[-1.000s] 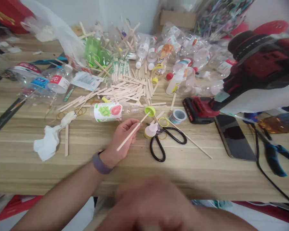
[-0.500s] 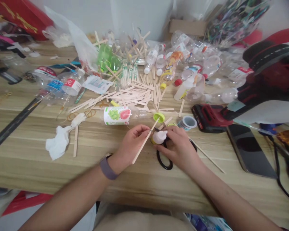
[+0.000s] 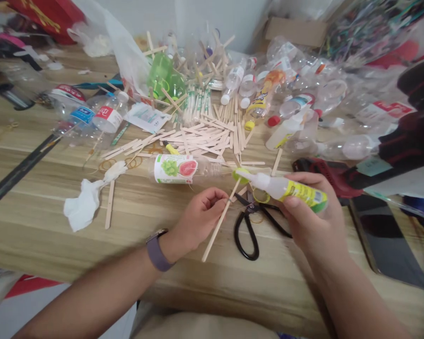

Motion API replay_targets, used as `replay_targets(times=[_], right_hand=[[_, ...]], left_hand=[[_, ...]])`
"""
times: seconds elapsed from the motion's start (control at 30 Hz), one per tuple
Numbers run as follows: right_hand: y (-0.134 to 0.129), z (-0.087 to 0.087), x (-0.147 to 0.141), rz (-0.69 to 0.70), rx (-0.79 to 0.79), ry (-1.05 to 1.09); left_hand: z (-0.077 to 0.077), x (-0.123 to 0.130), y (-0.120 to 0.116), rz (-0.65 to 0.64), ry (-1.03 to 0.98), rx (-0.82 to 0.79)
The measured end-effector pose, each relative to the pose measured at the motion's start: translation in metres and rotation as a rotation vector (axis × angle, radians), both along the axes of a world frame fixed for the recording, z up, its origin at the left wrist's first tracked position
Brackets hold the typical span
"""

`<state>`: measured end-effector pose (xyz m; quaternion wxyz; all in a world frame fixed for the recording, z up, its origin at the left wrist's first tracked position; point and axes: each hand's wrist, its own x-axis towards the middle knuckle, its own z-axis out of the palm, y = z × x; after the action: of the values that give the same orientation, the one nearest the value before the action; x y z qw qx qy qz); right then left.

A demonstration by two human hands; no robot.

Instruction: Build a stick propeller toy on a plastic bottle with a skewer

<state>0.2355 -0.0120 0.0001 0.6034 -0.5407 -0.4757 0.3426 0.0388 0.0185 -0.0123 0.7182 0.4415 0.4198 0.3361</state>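
a wooden bench [image 3: 38, 235] is carrying everything, with a heap of flat sticks [image 3: 205, 139] spreading toward its far edge. nearer its front edge, the right hand [image 3: 314, 221] is curling its fingers firmly around its load, while the left hand [image 3: 194, 219] is pinching thumb against forefinger, the other fingers folding in. a clear bottle [image 3: 175, 168] with a fruit label is lying on its side just beyond the left hand, its neck pointing toward the bench's right edge. black-handled scissors [image 3: 251, 207] are lying between the hands, loops facing the front edge. a yellow-labelled squeeze bottle [image 3: 300, 192] is filling the right hand's grip, leaning nearly level, nozzle pointing leftward. a thin wooden stick [image 3: 216, 231] is sitting in the left hand's pinch, slanting toward the far edge. a yellow-green cap [image 3: 239, 173] is showing at the stick's far end, near the clear bottle's neck; the nozzle is overlapping it in view, and whether they are touching, i cannot tell.

the step in hand is probably gluing stick to cap. the next move is likely calling for a motionless stick, an exactly placed nozzle and a light squeeze.
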Motion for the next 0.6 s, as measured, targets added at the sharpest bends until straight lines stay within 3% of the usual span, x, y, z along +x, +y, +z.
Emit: replay_targets(times=[0.2,0.6], right_hand=[[0.001,-0.001,0.003,-0.004,-0.073,0.279],[-0.011,0.007,-0.012,0.157,0.106,0.195]], left_hand=[[-0.006,0.001,-0.004,-0.069,0.037,0.124],[-0.004,0.000,-0.006,-0.125,0.126,0.240]])
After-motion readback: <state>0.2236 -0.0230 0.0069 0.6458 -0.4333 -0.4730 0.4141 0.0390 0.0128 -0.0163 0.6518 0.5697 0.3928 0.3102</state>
